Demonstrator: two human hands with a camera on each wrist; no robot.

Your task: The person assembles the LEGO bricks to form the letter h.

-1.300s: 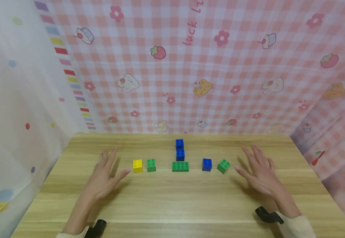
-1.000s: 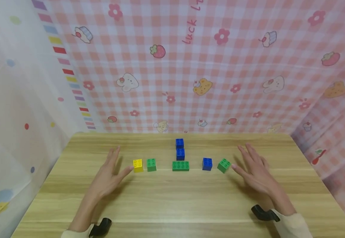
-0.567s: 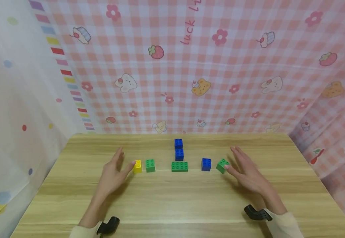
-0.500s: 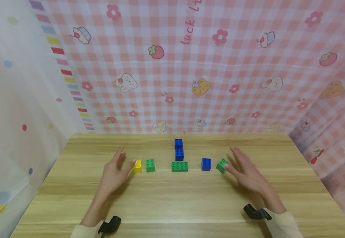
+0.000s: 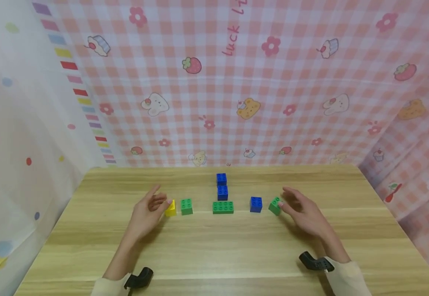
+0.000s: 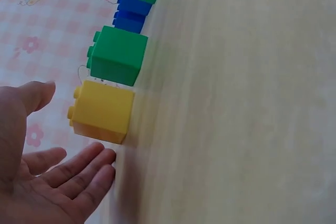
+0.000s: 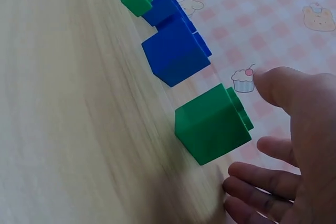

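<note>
Beside a yellow toy brick is my left hand, thumb above it and fingers loosely bent. The left wrist view shows a gap between that yellow brick and the fingertips. On the other side, my right hand hovers by a turned green brick, its thumb partly covering it from the head. Seen from the right wrist, this green brick stands apart from the thumb and curving fingers. Neither hand holds anything.
Between the hands stand a square green brick, a long green brick and a blue brick. Two more blue bricks, one nearer and one farther, line up behind the long one. A checked cloth hangs behind the wooden table.
Both hands have moved inward, the left toward the yellow brick and the right toward the turned green one. Their fingers have bent more. The bricks keep their places on the table.
</note>
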